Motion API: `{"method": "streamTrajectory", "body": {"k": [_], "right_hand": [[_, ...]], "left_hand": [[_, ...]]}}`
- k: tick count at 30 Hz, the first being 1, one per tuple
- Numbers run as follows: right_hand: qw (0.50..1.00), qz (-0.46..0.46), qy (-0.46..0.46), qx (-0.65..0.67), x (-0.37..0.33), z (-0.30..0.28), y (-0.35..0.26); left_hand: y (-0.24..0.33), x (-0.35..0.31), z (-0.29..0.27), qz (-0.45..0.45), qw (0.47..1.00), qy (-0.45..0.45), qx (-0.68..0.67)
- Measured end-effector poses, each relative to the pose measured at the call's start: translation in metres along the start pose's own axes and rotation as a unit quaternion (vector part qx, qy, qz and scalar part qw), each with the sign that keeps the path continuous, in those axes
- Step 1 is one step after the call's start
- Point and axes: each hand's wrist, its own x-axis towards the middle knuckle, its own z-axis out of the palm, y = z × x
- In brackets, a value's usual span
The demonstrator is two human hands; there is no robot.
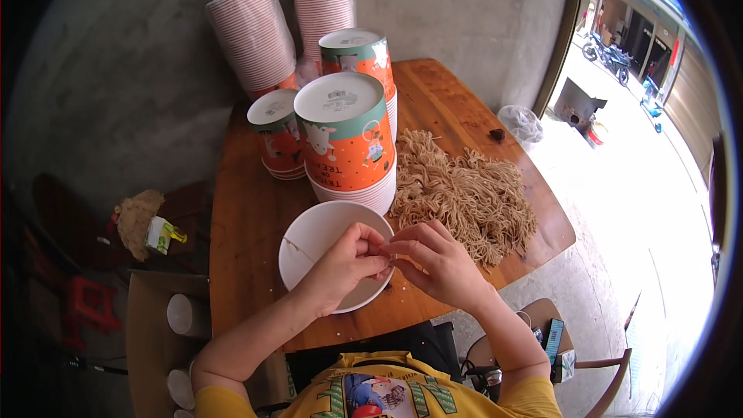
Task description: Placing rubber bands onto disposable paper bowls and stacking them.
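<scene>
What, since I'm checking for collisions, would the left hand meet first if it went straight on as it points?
Probably the right hand, whose fingers lie just ahead of the left hand. Depth is unclear there, and the two may already touch.

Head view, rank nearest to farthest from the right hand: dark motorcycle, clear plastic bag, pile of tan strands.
1. Pile of tan strands: on the table, just beyond the right hand.
2. Clear plastic bag: past the table's right edge.
3. Dark motorcycle: outside, upper right.
</scene>
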Motion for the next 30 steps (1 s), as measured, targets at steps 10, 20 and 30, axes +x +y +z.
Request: {"method": "streamTrajectory", "body": {"k": [10, 20, 30], "right_hand": [[0.987, 0.067, -0.040, 0.144, -0.001, 0.004, 0.005], [0.675, 0.360, -0.135, 0.630, -0.003, -0.002, 0.022], [0.957, 0.167, -0.103, 0.216, -0.002, 0.004, 0.003]], "left_hand": [[0.005, -0.002, -0.004, -0.066, 0.996, -0.007, -0.058], [0.004, -0.009, -0.004, -0.043, 0.999, -0.023, 0.018], [-0.008, -0.014, 0.001, 0.096, 0.978, 0.018, 0.184]]}}
